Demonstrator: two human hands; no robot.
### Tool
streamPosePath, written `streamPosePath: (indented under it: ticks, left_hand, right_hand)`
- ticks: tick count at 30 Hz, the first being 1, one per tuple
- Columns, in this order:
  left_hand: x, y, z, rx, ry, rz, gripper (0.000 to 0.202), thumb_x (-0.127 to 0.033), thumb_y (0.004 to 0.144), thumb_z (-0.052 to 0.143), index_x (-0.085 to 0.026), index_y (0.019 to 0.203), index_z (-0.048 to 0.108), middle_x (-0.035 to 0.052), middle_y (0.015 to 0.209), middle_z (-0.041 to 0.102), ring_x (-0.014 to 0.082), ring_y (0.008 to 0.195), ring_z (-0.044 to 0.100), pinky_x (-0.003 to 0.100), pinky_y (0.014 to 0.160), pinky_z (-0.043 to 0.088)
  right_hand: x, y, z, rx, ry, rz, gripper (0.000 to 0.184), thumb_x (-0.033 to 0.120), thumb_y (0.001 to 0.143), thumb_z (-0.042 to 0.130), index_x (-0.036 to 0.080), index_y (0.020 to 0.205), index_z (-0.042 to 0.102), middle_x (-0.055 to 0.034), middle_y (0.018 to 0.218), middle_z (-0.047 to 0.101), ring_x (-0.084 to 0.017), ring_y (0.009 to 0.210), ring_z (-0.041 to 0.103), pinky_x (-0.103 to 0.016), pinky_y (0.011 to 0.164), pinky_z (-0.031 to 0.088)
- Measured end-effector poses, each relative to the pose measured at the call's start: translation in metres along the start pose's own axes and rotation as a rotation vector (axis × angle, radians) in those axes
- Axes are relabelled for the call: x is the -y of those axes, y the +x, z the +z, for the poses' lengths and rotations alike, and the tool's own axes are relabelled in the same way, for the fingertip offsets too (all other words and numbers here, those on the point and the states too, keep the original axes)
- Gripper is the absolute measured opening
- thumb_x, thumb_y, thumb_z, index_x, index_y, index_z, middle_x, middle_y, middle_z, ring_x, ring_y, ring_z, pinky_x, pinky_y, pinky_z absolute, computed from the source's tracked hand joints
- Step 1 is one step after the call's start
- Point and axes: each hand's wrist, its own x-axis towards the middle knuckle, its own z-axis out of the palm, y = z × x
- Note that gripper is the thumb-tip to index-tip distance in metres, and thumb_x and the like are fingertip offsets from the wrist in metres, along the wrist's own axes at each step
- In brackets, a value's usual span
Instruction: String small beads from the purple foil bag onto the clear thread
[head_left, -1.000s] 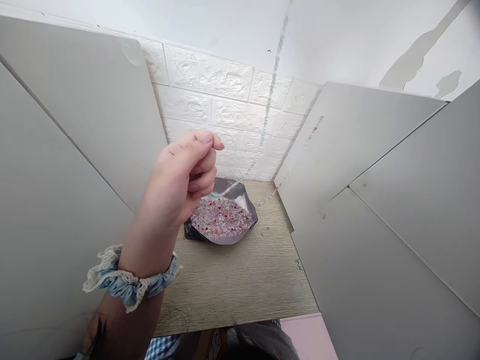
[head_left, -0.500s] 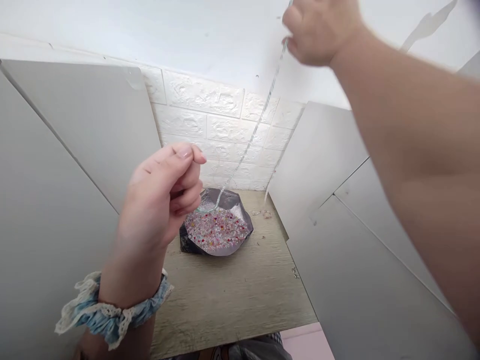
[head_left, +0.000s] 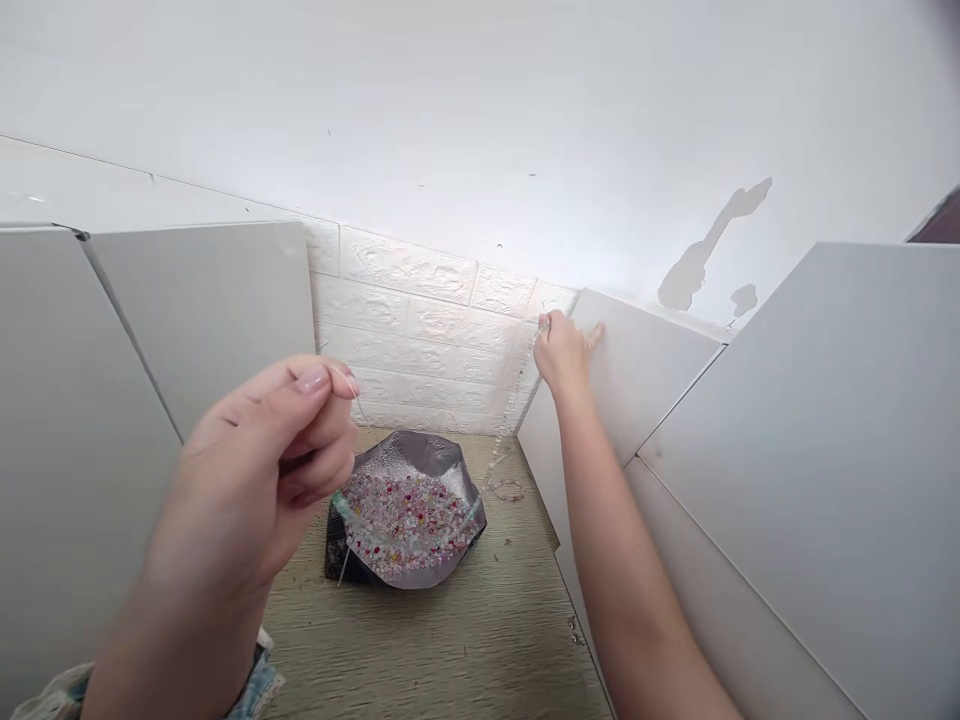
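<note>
Silver-grey foil lines the open bag (head_left: pixel 433 452), which stands toward the back of the tabletop (head_left: pixel 465 645), heaped with pink, clear and red beads (head_left: pixel 409 520). In the head view, the only one, the left hand (head_left: pixel 251 465) is above the bag's left side, its grip pinched closed, thumb against forefinger, on a fine thread (head_left: pixel 361 408). The right hand (head_left: pixel 561 352) reaches toward the back right corner, its grip apparently closed on a beaded strand (head_left: pixel 516 390) that drops to a small loop near the tabletop's right edge. If either pinch loosened, the thread could slip and beads run off; a sharp tug might snag the strand on the bag's rim and tip it, spilling beads toward the front edge. The right fingertips are largely hidden behind that hand, so how firmly they hold is unclear. Whether thread and strand join cannot be traced across the beads, a pale shape beside the right hand is unreadable, and the tabletop's front edge is cut off.
</note>
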Motion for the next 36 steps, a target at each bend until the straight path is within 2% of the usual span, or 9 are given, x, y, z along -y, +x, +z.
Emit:
streamPosePath:
  ticks: [10, 13, 16, 22, 27, 28, 30, 33, 36]
  left_hand:
    - [-0.004, 0.000, -0.003, -0.047, -0.067, -0.004, 0.011, -0.024, 0.069, 0.051, -0.017, 0.062, 0.055, -0.0062, 0.045, 0.017, 0.0023, 0.033, 0.017, 0.017, 0.030, 0.011]
    - [-0.005, 0.001, -0.004, -0.044, -0.092, 0.005, 0.010, -0.021, 0.070, 0.050, -0.016, 0.063, 0.053, -0.0063, 0.046, 0.019, 0.0016, 0.033, 0.017, 0.016, 0.030, 0.011]
    - [-0.005, 0.002, -0.003, -0.053, -0.096, 0.016, 0.009, -0.020, 0.072, 0.048, -0.016, 0.064, 0.051, -0.0063, 0.047, 0.019, 0.0015, 0.034, 0.016, 0.016, 0.030, 0.010]
    - [-0.004, 0.002, 0.002, -0.009, -0.091, 0.036, 0.010, -0.018, 0.074, 0.046, -0.016, 0.066, 0.050, -0.0063, 0.047, 0.018, 0.0022, 0.036, 0.014, 0.016, 0.030, 0.010]
    - [-0.001, 0.004, 0.006, 0.010, -0.055, 0.020, 0.012, -0.017, 0.076, 0.044, -0.016, 0.065, 0.050, -0.0061, 0.047, 0.018, 0.0029, 0.035, 0.014, 0.017, 0.030, 0.009]
    - [-0.001, 0.004, 0.007, 0.015, -0.050, 0.021, 0.013, -0.017, 0.076, 0.044, -0.016, 0.064, 0.049, -0.0061, 0.047, 0.018, 0.0030, 0.035, 0.013, 0.017, 0.030, 0.009]
    - [0.000, 0.004, 0.008, 0.025, -0.045, 0.027, 0.014, -0.017, 0.077, 0.043, -0.016, 0.064, 0.050, -0.0060, 0.047, 0.018, 0.0032, 0.036, 0.012, 0.017, 0.030, 0.008]
    - [0.000, 0.003, 0.012, 0.027, -0.032, 0.035, 0.016, -0.017, 0.077, 0.043, -0.016, 0.063, 0.049, -0.0060, 0.046, 0.018, 0.0033, 0.036, 0.012, 0.017, 0.030, 0.007]
    - [-0.002, 0.000, 0.014, 0.004, -0.009, 0.045, 0.017, -0.016, 0.077, 0.042, -0.016, 0.062, 0.050, -0.0060, 0.046, 0.017, 0.0033, 0.035, 0.011, 0.017, 0.030, 0.006]
  right_hand:
    - [0.004, -0.104, 0.032, 0.513, 0.141, 0.190, 0.038, 0.028, 0.087, 0.015, 0.019, 0.090, 0.051, -0.0086, 0.098, 0.060, -0.020, 0.092, 0.053, -0.044, 0.093, 0.023]
    - [0.000, -0.129, 0.047, 0.661, 0.099, 0.219, 0.041, 0.029, 0.087, 0.014, 0.017, 0.096, 0.052, -0.0110, 0.098, 0.060, -0.020, 0.091, 0.054, -0.033, 0.079, 0.037]
    - [-0.006, -0.148, 0.057, 0.763, 0.071, 0.223, 0.040, 0.025, 0.086, 0.017, 0.014, 0.097, 0.055, -0.0124, 0.094, 0.061, -0.018, 0.086, 0.056, -0.026, 0.069, 0.040]
    - [-0.009, -0.165, 0.059, 0.886, 0.003, 0.154, 0.026, 0.019, 0.079, 0.037, 0.013, 0.087, 0.061, -0.0121, 0.091, 0.061, -0.020, 0.084, 0.056, -0.026, 0.068, 0.041]
    - [0.016, -0.158, 0.030, 0.780, -0.059, 0.098, 0.029, 0.012, 0.079, 0.033, 0.012, 0.097, 0.056, -0.0162, 0.102, 0.054, -0.024, 0.098, 0.049, -0.032, 0.076, 0.040]
    - [0.025, -0.157, 0.023, 0.721, -0.060, 0.074, 0.030, 0.013, 0.080, 0.032, 0.014, 0.101, 0.054, -0.0149, 0.105, 0.052, -0.024, 0.100, 0.047, -0.032, 0.078, 0.039]
    - [0.043, -0.156, 0.014, 0.605, 0.016, -0.121, 0.026, 0.014, 0.079, 0.036, 0.018, 0.095, 0.056, -0.0104, 0.098, 0.054, -0.022, 0.093, 0.050, -0.031, 0.074, 0.041]
    - [0.068, -0.166, 0.014, 0.756, 0.146, -0.448, 0.026, 0.006, 0.075, 0.038, 0.020, 0.079, 0.059, -0.0070, 0.087, 0.057, -0.019, 0.077, 0.056, -0.028, 0.063, 0.043]
    - [0.082, -0.182, 0.027, 0.875, 0.151, -0.535, 0.027, 0.000, 0.071, 0.039, 0.018, 0.069, 0.060, -0.0082, 0.079, 0.061, -0.019, 0.071, 0.058, -0.029, 0.061, 0.044]
